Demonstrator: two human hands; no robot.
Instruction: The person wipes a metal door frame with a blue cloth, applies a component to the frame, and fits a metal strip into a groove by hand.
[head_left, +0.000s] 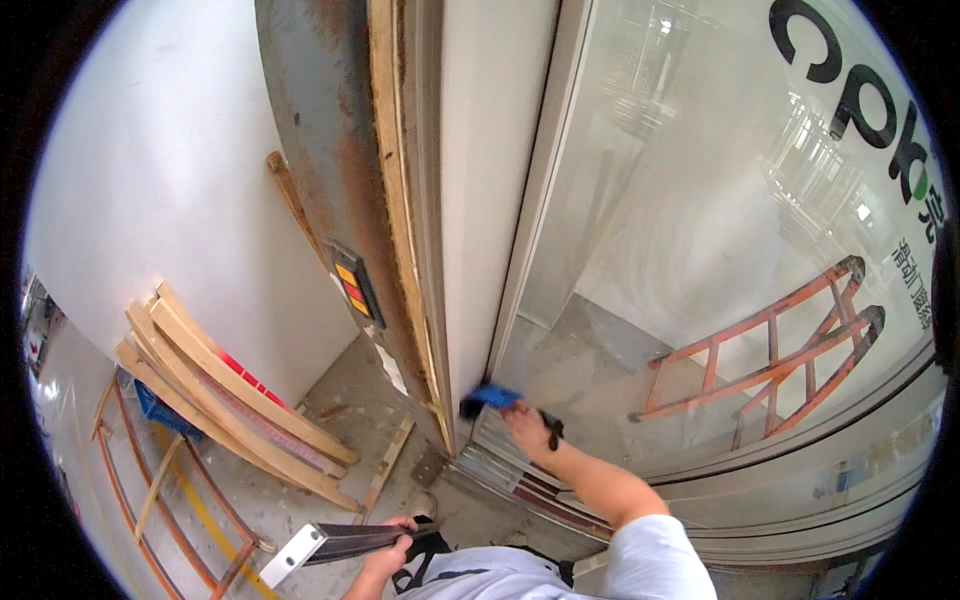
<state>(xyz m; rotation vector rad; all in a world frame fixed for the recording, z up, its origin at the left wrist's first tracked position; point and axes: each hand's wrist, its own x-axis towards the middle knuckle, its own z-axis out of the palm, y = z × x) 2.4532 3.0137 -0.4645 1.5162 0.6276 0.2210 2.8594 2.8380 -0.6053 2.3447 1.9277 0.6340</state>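
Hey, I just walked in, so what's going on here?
Someone in a white top is working beside a glass panel. Their right hand holds a blurred blue item low down at the panel's edge, near the foot of a white post. Their left hand grips a long dark bar with a pale end piece. Over to the left, wooden strips lean near a white wall.

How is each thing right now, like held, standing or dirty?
Left hand: closed around the dark bar
Dark bar: held, pale end cap on
Right hand: gripping the blue thing
Blue thing: held low by the glass, blurry
Glass panel: upright, full of reflections
Metal column: upright, rusty
Wooden strips: bunched beside the white wall
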